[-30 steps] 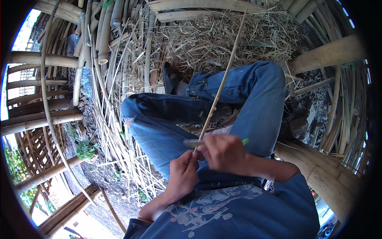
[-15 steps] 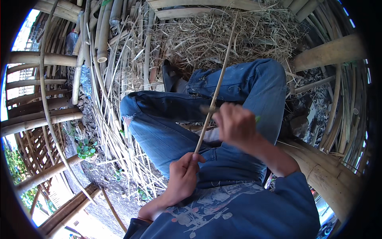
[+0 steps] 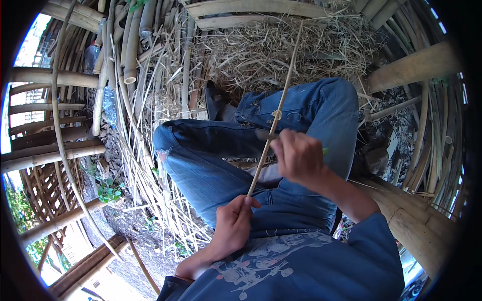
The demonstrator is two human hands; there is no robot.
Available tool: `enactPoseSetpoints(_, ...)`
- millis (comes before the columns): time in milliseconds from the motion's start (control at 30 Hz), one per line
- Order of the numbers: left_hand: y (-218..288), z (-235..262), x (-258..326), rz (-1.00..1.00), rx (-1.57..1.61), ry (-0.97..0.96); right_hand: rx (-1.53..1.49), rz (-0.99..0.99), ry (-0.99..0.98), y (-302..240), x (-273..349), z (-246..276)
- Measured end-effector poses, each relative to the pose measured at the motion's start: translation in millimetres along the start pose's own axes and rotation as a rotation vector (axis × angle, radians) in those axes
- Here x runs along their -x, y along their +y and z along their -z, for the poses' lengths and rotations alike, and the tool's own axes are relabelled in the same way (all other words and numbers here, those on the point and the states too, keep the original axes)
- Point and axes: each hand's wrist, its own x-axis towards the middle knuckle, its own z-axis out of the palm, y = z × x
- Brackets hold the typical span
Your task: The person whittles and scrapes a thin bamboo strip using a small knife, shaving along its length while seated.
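A long, thin bamboo strip (image 3: 288, 80) slants from my lap up and away over my crossed legs. Its near end is pinched between the thumb and fingers of my left hand (image 3: 235, 223), close to my belly. My right hand (image 3: 300, 156) is closed in a fist around a knife, whose handle the fingers hide. The short dark blade (image 3: 263, 135) sticks out leftward and lies against the strip about midway along my thighs. Just beyond the blade, a small pale curled shaving (image 3: 277, 115) clings to the strip.
Loose shavings (image 3: 281, 47) heap up beyond my feet. Split bamboo strips (image 3: 145, 165) lie to my left, by bamboo poles (image 3: 129, 55) and a plastic bottle (image 3: 109, 103). A thick bamboo pole (image 3: 411, 226) runs at my right side. A bent pole (image 3: 56, 115) stands at far left.
The knife blade stays at about the same place on the strip. A curled shaving now shows on the strip just beyond the blade. My left hand keeps its hold.
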Motion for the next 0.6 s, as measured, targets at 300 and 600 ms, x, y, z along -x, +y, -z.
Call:
enactPoseSetpoints(300, 7, 3, 15, -0.057, -0.070, -0.027, 0.069, -0.016, 0.085, 38, -32, 14)
enactPoseSetpoints(600, 7, 12, 37, -0.084, -0.077, -0.015, 0.114, 0.050, 0.153, 71, -45, 20)
